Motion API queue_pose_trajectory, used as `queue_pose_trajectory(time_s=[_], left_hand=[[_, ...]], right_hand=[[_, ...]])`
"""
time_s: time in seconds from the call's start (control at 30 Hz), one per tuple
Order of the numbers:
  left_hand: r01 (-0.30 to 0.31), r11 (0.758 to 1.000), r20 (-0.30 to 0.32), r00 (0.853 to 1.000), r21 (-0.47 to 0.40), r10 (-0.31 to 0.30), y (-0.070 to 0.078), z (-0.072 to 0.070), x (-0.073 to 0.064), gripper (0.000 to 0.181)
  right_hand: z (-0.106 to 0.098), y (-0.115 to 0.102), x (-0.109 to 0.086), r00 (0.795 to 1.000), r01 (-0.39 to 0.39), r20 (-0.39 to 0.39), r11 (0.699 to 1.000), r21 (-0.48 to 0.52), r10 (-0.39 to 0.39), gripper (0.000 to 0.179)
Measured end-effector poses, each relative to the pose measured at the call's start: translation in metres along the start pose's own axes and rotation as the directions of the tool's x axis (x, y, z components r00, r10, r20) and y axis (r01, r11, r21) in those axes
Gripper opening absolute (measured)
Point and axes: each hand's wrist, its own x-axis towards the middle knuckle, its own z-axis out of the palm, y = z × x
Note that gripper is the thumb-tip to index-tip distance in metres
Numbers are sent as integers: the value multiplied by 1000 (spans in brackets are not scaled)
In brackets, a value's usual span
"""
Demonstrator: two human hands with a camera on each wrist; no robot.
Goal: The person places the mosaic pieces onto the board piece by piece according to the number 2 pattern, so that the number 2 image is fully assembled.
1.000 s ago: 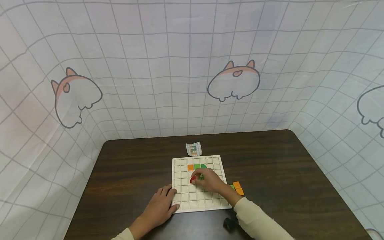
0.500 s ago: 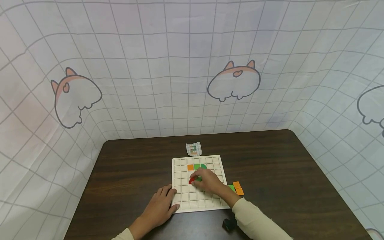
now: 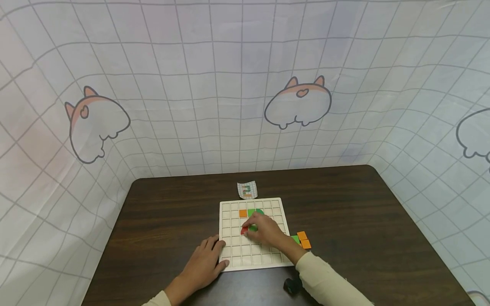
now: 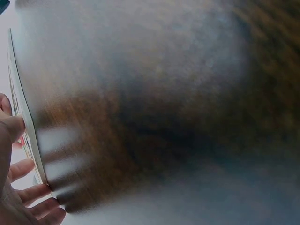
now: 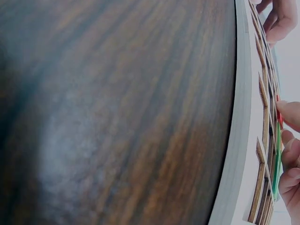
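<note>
My right hand (image 3: 264, 230) is over the middle of the white gridded board (image 3: 231, 250), pinching a small red tile (image 3: 243, 230) between thumb and fingertips. Part of the tile is hidden by the fingers. Just right of it a green tile (image 3: 253, 228) shows under the hand. Farther up the board lie an orange square (image 3: 243, 213), a light green square (image 3: 251, 212) and a dark green rounded tile (image 3: 260, 211) in a row. My left hand (image 3: 200, 263) rests at the board's left edge, fingers extended, thumb at the lower left corner.
Beside the board's right edge lie orange squares (image 3: 305, 244) and a green tile (image 3: 295, 239). A small patterned card (image 3: 247, 190) is behind the board. A black object (image 3: 292, 287) sits near the right sleeve. White gridded cloth (image 3: 199, 106) surrounds the dark wooden table (image 3: 344, 204).
My right hand and the red tile have shifted slightly left and toward me, then stayed nearly still over the last half second. The left hand has not moved.
</note>
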Motion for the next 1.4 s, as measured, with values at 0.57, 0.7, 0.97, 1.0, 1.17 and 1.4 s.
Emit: queue_pose_trajectory(time_s=[0.57, 0.7, 0.97, 1.0, 1.17, 1.4], left_hand=[[-2, 1000, -4, 1000, -2, 2, -1, 2, 2, 49], [-4, 1000, -1, 1000, 0, 4, -1, 1, 2, 49], [-8, 1000, 1, 1000, 1, 8, -1, 0, 1, 49], [-7, 1000, 0, 1000, 1, 7, -1, 0, 1, 48], [-8, 1000, -1, 1000, 7, 8, -1, 1, 1, 47], [-14, 1000, -12, 1000, 5, 14, 0, 0, 1, 47]], right_hand=[[0, 0, 0, 1000, 1, 25, 1000, 10, -2, 18], [0, 0, 1, 1000, 0, 25, 1000, 7, 0, 19], [1, 0, 1, 1000, -10, 27, 1000, -17, 11, 20], [1, 0, 1, 1000, -10, 27, 1000, -19, 11, 20], [1, -1, 1, 999, -12, 31, 1000, -21, 12, 20], [0, -2, 1, 999, -17, 30, 1000, -19, 18, 21]])
